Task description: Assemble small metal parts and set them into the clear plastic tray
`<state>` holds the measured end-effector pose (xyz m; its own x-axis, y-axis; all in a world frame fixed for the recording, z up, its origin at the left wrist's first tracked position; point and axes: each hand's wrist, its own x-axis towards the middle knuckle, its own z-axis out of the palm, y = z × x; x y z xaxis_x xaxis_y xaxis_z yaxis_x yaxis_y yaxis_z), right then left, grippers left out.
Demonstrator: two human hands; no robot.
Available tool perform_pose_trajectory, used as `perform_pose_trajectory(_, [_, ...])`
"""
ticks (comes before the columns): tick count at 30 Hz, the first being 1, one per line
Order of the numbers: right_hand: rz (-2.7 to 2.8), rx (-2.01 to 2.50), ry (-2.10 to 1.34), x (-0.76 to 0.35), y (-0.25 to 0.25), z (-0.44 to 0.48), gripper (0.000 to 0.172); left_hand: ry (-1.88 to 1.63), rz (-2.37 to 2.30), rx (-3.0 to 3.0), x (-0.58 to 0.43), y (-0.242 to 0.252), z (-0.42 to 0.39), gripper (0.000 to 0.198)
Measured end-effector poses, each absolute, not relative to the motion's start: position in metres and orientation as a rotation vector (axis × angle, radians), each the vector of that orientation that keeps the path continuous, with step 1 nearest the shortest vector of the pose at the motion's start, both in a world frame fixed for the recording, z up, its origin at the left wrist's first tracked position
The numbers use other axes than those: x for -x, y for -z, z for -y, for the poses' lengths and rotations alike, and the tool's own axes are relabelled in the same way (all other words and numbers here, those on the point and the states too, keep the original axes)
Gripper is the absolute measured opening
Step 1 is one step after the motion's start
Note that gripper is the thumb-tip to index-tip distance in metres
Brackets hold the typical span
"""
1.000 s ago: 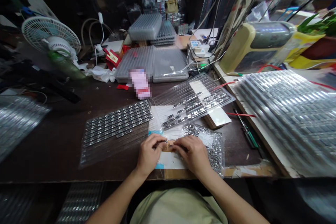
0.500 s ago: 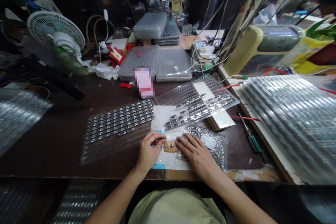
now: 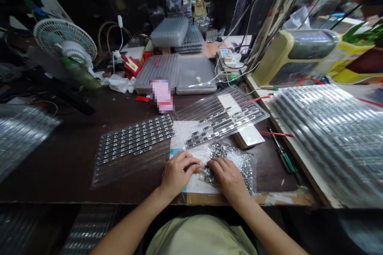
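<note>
- The left hand [image 3: 178,173] is curled, its fingertips drawn together beside a small tan piece [image 3: 196,170]; whatever they pinch is too hidden to tell.
- The right hand [image 3: 229,175] is loosely curled, its fingers pressing on a clear bag of small metal parts [image 3: 243,166], whose shiny, crinkled contents bulge beside the left hand.
- Both hands are over a white paper sheet [image 3: 197,186] on the dark table [image 3: 68,163].
- Left of it, a clear plastic tray [image 3: 134,139] holds tight rows of metal parts.
- Beyond the sheet, a second clear tray [image 3: 223,117] holds sparser rows.
- To the right lies a green-handled screwdriver [image 3: 283,158], then stacked ribbed trays [image 3: 332,143].
- Farthest, a white desk fan [image 3: 64,38] stands left.
</note>
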<state>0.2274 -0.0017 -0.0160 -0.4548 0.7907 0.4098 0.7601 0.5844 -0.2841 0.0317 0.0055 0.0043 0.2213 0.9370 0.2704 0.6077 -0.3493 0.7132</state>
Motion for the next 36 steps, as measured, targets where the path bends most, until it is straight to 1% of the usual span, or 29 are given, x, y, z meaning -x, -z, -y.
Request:
perform_pose_trajectory(5, [2.222, 1.262, -0.119, -0.228, 0.017, 0.002, 0.016, -0.855, -1.408, -2.164, -0.037, 0.005, -0.002, 0.012])
perform_pose_trajectory(10, [2.174, 1.242, -0.2, -0.226, 0.011, 0.002, 0.014, -0.83, -1.4, -2.195, -0.036, 0.008, -0.002, 0.012])
perform_pose_trajectory(18, [2.128, 1.192, -0.264, -0.23, 0.015, 0.002, 0.019, -0.88, -1.335, -2.156, -0.037, 0.012, -0.002, 0.01])
perform_pose_trajectory(22, [2.027, 1.248, -0.369, -0.226, 0.01, 0.002, 0.011, -0.913, -1.345, -2.089, -0.033, 0.01, -0.006, 0.012])
perform_pose_trajectory(24, [2.019, 1.275, -0.417, -0.219, 0.007, 0.003, 0.011, -0.966, -1.457, -2.049, -0.021, 0.006, -0.014, 0.012])
perform_pose_trajectory(27, [2.067, 1.317, -0.418, -0.203, 0.006, 0.003, 0.013, -1.041, -1.768, -2.059, 0.014, 0.001, -0.029, 0.011])
perform_pose_trajectory(31, [2.102, 1.338, -0.343, -0.186, 0.009, 0.002, 0.009, -0.936, -2.125, -2.148, 0.065, 0.002, -0.037, 0.009])
perform_pose_trajectory(34, [2.114, 1.326, -0.298, -0.182, 0.012, 0.0, 0.008, -0.906, -2.241, -2.163, 0.083, 0.002, -0.03, 0.008])
perform_pose_trajectory(36, [2.128, 1.325, -0.28, -0.181, 0.013, 0.001, 0.009, -0.932, -2.236, -2.175, 0.08, -0.001, -0.027, 0.009])
